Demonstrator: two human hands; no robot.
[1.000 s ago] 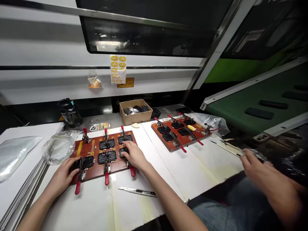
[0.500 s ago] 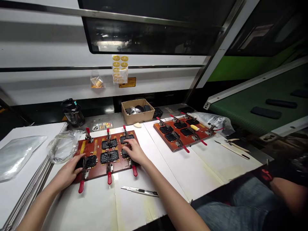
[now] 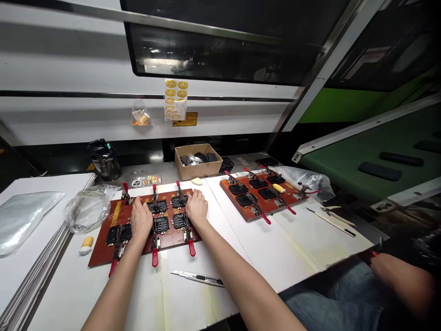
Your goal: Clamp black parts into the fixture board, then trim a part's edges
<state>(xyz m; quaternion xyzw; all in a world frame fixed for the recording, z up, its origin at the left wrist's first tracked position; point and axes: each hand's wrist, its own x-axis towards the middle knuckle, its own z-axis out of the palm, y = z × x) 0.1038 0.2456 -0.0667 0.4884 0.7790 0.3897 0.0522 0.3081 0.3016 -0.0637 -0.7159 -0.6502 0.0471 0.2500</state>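
Observation:
A reddish-brown fixture board (image 3: 103, 248) with red-handled toggle clamps (image 3: 155, 256) and several black moulded parts lies on the white table in front of me. My left hand (image 3: 140, 219) rests palm down on the board's middle, fingers reaching a black part (image 3: 157, 206) in the back row. My right hand (image 3: 196, 207) lies on the board's right side, fingers curled over a back-row black part (image 3: 179, 201). Neither hand visibly grips anything. A small yellow and white piece (image 3: 86, 244) lies left of the board.
A second fixture board (image 3: 253, 193) sits to the right with a plastic bag (image 3: 306, 177) behind it. A utility knife (image 3: 201, 277) lies near the table's front edge. A cardboard box (image 3: 196, 161), a dark jar (image 3: 103, 160), a clear bag (image 3: 87, 207) and another person's arm (image 3: 403, 285) are nearby.
My left hand moved from the board's front-left corner to its middle, uncovering the small yellow piece. My right hand shifted up to the back row. The other person's hand drew back.

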